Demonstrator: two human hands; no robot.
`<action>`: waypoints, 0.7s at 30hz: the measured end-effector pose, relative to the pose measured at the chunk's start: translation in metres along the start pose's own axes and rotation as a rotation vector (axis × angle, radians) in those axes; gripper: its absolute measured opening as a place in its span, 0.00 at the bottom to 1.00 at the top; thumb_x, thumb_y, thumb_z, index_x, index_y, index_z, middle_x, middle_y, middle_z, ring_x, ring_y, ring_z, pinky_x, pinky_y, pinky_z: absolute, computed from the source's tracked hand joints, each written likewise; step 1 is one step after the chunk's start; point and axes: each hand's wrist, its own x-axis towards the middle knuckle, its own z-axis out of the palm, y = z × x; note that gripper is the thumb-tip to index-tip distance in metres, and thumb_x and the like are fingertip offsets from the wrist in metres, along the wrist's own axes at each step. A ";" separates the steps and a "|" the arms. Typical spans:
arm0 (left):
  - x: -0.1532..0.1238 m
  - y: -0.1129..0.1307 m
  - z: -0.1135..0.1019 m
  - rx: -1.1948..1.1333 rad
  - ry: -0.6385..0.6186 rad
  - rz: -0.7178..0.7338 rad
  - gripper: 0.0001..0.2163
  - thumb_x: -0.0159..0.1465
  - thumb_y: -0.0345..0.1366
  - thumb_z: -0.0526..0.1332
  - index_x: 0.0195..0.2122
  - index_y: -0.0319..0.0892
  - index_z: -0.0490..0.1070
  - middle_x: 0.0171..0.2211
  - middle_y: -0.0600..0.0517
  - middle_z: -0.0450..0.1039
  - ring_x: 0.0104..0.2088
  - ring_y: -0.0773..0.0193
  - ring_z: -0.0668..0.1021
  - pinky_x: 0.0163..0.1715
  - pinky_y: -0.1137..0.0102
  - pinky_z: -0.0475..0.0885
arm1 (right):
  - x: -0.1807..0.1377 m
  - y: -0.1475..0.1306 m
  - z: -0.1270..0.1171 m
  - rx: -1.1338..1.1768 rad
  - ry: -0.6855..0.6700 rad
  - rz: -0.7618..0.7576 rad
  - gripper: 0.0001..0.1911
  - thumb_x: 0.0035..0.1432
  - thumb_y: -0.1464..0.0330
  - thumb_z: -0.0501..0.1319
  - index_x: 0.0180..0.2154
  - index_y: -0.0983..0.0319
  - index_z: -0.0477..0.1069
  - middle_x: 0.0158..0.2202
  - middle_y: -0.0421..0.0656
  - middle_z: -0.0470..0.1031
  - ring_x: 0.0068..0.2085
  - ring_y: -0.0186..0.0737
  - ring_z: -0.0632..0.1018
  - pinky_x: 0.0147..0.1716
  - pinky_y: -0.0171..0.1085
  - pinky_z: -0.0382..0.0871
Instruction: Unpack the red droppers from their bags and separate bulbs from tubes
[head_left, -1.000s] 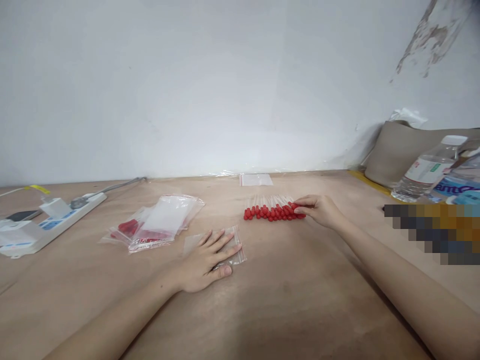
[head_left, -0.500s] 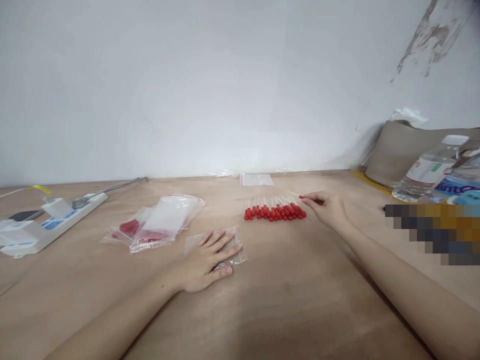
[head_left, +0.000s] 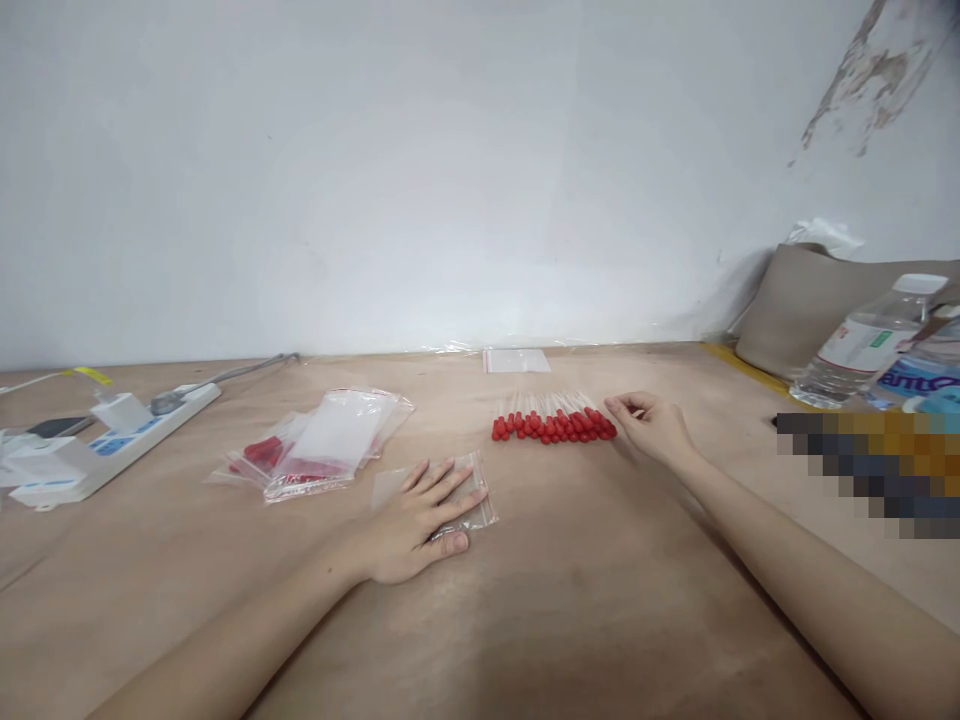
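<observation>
Red-tipped thin sticks [head_left: 555, 427] lie side by side in a row on the table, red ends toward me and pale ends toward the wall. Just off the row's right end is my right hand [head_left: 651, 425], thumb and index finger pressed together with nothing showing between them. My left hand [head_left: 420, 525] rests flat, fingers spread, on a clear zip bag [head_left: 480, 510], covering most of it. To its left is a pile of zip bags [head_left: 337, 435], some with red things [head_left: 262, 452] inside.
A white power strip [head_left: 142, 435] with plugged-in adapters stands at the left, a phone [head_left: 60, 428] beside it. Against the wall lies a small white bag [head_left: 516, 360]. At the right are a water bottle [head_left: 862, 345], a grey-brown container [head_left: 780, 310] and a blurred-out patch [head_left: 885, 465].
The red-tipped stick that my right hand held above the row's right end no longer shows in its fingers. That hand is slightly lower; my left hand stays flat on the bag.
</observation>
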 end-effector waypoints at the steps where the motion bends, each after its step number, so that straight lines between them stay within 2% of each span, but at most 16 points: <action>1: 0.000 0.001 0.000 -0.014 0.006 -0.007 0.25 0.64 0.50 0.43 0.61 0.54 0.38 0.63 0.53 0.30 0.62 0.52 0.40 0.58 0.50 0.37 | 0.000 -0.001 0.000 -0.004 0.030 -0.038 0.16 0.51 0.59 0.55 0.29 0.63 0.74 0.28 0.44 0.75 0.27 0.38 0.73 0.25 0.36 0.65; 4: -0.001 0.002 -0.001 -0.084 0.073 -0.042 0.27 0.64 0.49 0.44 0.62 0.48 0.38 0.63 0.51 0.37 0.62 0.55 0.43 0.59 0.53 0.39 | -0.006 -0.016 0.003 -0.010 0.127 -0.211 0.13 0.52 0.60 0.56 0.27 0.61 0.73 0.27 0.44 0.74 0.30 0.39 0.73 0.30 0.37 0.65; 6: -0.001 0.002 -0.002 -0.130 0.109 -0.051 0.26 0.64 0.48 0.45 0.61 0.46 0.41 0.63 0.50 0.40 0.62 0.57 0.45 0.60 0.55 0.41 | -0.018 -0.036 0.008 0.020 0.120 -0.350 0.11 0.53 0.62 0.56 0.26 0.61 0.72 0.25 0.43 0.72 0.30 0.38 0.72 0.32 0.38 0.66; 7: -0.001 0.003 -0.002 -0.146 0.112 -0.046 0.25 0.64 0.48 0.45 0.60 0.46 0.44 0.63 0.50 0.40 0.62 0.57 0.45 0.60 0.55 0.41 | -0.027 -0.048 0.012 0.062 0.060 -0.428 0.11 0.53 0.63 0.56 0.26 0.61 0.72 0.25 0.43 0.72 0.30 0.38 0.72 0.32 0.37 0.66; 8: -0.001 0.004 -0.003 -0.156 0.107 -0.037 0.23 0.64 0.48 0.45 0.58 0.46 0.48 0.63 0.51 0.40 0.62 0.56 0.45 0.60 0.54 0.40 | -0.036 -0.060 0.016 0.101 -0.056 -0.518 0.10 0.54 0.64 0.55 0.29 0.60 0.73 0.27 0.43 0.73 0.32 0.37 0.72 0.34 0.37 0.67; 10: -0.001 0.007 -0.003 -0.170 0.095 -0.017 0.19 0.65 0.46 0.45 0.55 0.47 0.55 0.63 0.52 0.40 0.62 0.56 0.44 0.60 0.54 0.39 | -0.055 -0.081 0.025 0.114 -0.328 -0.730 0.11 0.55 0.64 0.56 0.37 0.61 0.72 0.38 0.46 0.73 0.41 0.38 0.72 0.41 0.38 0.66; 12: 0.000 0.009 -0.003 -0.200 0.117 -0.026 0.17 0.65 0.45 0.45 0.53 0.48 0.57 0.63 0.52 0.41 0.62 0.56 0.46 0.60 0.55 0.40 | -0.072 -0.096 0.033 0.079 -0.568 -0.878 0.19 0.55 0.60 0.56 0.47 0.60 0.68 0.49 0.48 0.68 0.51 0.41 0.67 0.50 0.41 0.61; 15: 0.003 0.004 -0.001 -0.293 0.253 -0.104 0.14 0.65 0.40 0.46 0.50 0.46 0.60 0.60 0.50 0.50 0.60 0.58 0.55 0.57 0.59 0.53 | -0.084 -0.102 0.041 0.009 -0.768 -0.930 0.26 0.56 0.55 0.53 0.53 0.59 0.62 0.55 0.48 0.62 0.56 0.42 0.63 0.54 0.45 0.54; 18: 0.005 -0.012 -0.002 -0.319 0.457 -0.282 0.11 0.61 0.39 0.51 0.43 0.43 0.64 0.49 0.47 0.65 0.50 0.58 0.67 0.49 0.62 0.63 | -0.085 -0.100 0.041 0.005 -0.811 -0.891 0.24 0.58 0.56 0.51 0.53 0.60 0.62 0.54 0.47 0.63 0.55 0.40 0.63 0.56 0.44 0.52; 20: 0.004 -0.022 -0.003 -0.291 0.499 -0.421 0.13 0.56 0.41 0.57 0.41 0.41 0.65 0.42 0.48 0.69 0.42 0.58 0.71 0.42 0.64 0.66 | -0.084 -0.098 0.039 0.023 -0.811 -0.869 0.23 0.58 0.57 0.51 0.52 0.61 0.63 0.54 0.47 0.63 0.55 0.40 0.63 0.56 0.43 0.53; 21: 0.004 -0.025 -0.004 -0.288 0.475 -0.478 0.15 0.53 0.41 0.59 0.41 0.40 0.65 0.38 0.49 0.70 0.38 0.59 0.72 0.38 0.65 0.67 | -0.084 -0.097 0.038 0.030 -0.804 -0.853 0.23 0.57 0.57 0.52 0.51 0.61 0.64 0.55 0.48 0.62 0.55 0.40 0.63 0.55 0.44 0.53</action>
